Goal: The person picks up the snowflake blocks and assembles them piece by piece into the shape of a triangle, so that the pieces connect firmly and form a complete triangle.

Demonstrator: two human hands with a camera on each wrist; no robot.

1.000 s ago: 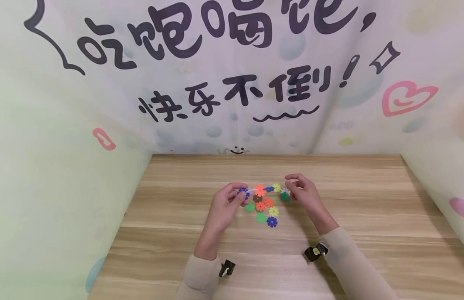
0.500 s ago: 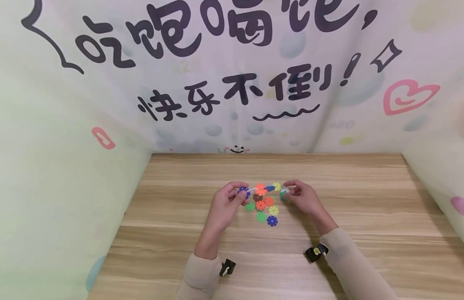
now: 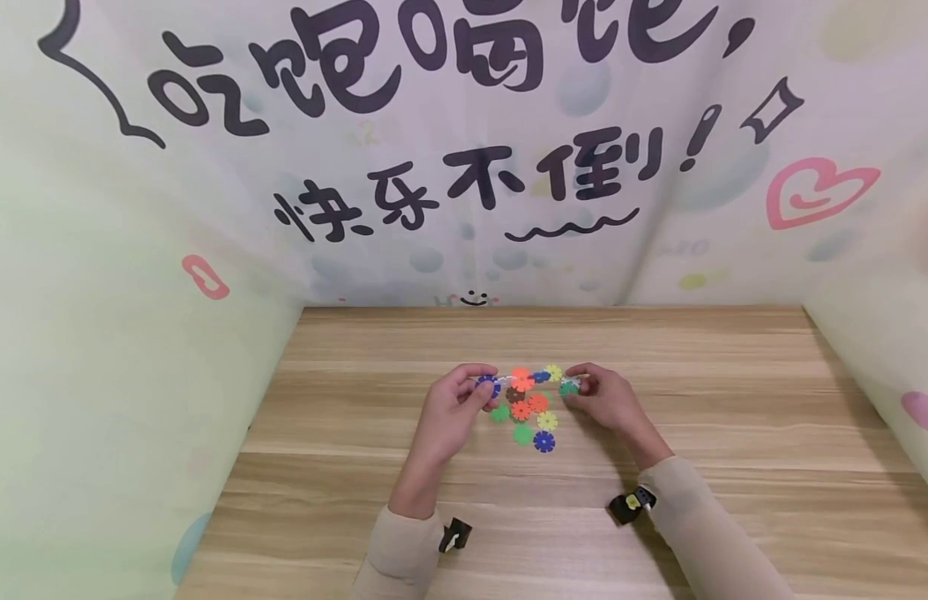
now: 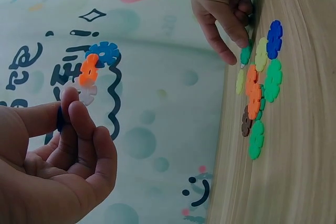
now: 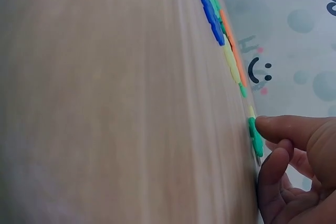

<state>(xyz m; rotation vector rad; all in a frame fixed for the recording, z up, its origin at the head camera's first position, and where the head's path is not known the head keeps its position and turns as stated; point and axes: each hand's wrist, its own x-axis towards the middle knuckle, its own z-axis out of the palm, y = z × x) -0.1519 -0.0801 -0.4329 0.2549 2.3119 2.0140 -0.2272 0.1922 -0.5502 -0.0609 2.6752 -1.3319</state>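
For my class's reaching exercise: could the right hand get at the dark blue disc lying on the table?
Likely yes: bare tabletop lies between the right hand and the dark blue disc, though that hand seems to pinch a green disc.

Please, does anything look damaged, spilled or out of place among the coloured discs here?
Nothing clearly stands out: I see no breakage or spill. The left hand holds a joined chain of discs; the other discs lie clustered on the table, some overlapping.
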